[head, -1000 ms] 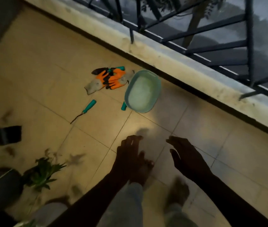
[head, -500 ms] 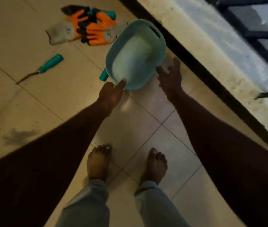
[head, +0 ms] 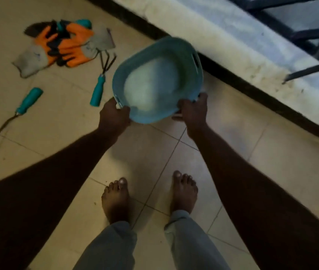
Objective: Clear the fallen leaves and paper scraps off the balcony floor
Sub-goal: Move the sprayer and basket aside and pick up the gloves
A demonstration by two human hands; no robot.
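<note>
A teal oval plastic basin (head: 185,53) with a pale inside is held up off the tiled balcony floor, tilted toward me. My left hand (head: 113,115) grips its near left rim. My right hand (head: 194,110) grips the near right rim. The basin looks empty inside. No leaves or paper scraps show on the floor in this view.
Orange and grey work gloves (head: 63,45) lie at the upper left. A small hand rake with a teal handle (head: 100,86) and another teal-handled tool (head: 22,108) lie on the tiles. A low concrete curb (head: 242,53) with a railing runs along the right. My bare feet (head: 115,199) stand below.
Both hands reached the basin, closed on its near rim and lifted it off the floor. The hand rake that lay under its edge is now uncovered.
</note>
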